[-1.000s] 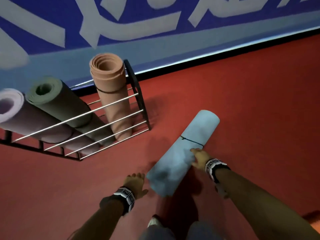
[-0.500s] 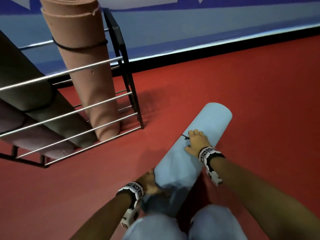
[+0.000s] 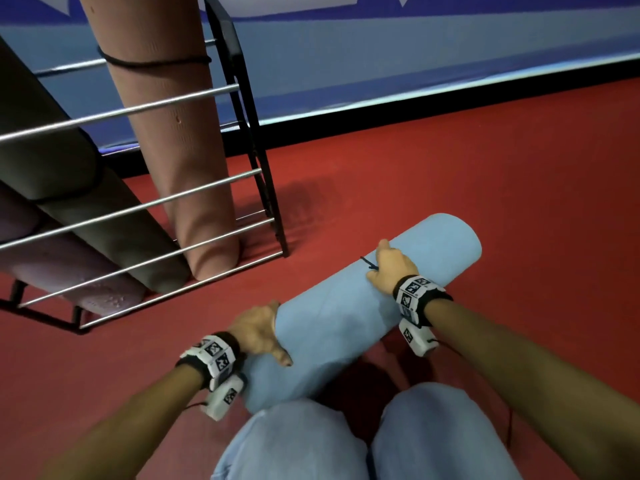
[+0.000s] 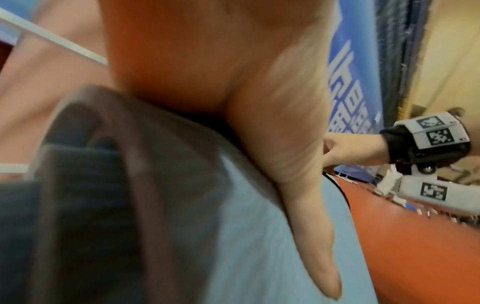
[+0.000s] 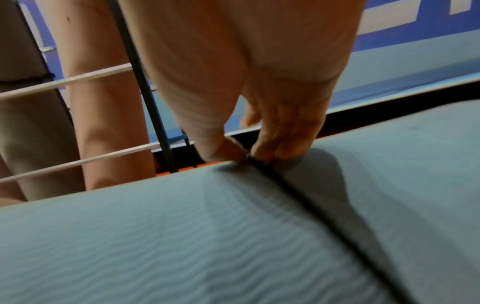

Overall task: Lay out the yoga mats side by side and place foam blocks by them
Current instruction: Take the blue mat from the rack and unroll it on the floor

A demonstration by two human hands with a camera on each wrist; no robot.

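A light blue rolled yoga mat (image 3: 339,317) lies slantwise on the red floor in front of my knees. A thin black cord (image 3: 366,262) is tied round it near its far end. My left hand (image 3: 258,332) grips the near end of the roll, thumb across the top (image 4: 298,185). My right hand (image 3: 386,268) rests on top of the roll further up. In the right wrist view its thumb and fingertips (image 5: 249,154) pinch the cord (image 5: 298,191) where it crosses the mat (image 5: 182,236). No foam blocks are in view.
A black rack (image 3: 259,168) with silver bars stands at the left against the blue wall. It holds a peach rolled mat (image 3: 180,133), an olive one (image 3: 114,230) and a lilac one (image 3: 79,275). Red floor stretches to the right. My knees (image 3: 294,441) are at the bottom.
My head has come down closer to the floor. My left hand went from the floor onto the mat's near end. My right hand slid up the roll to the cord and took hold of it.
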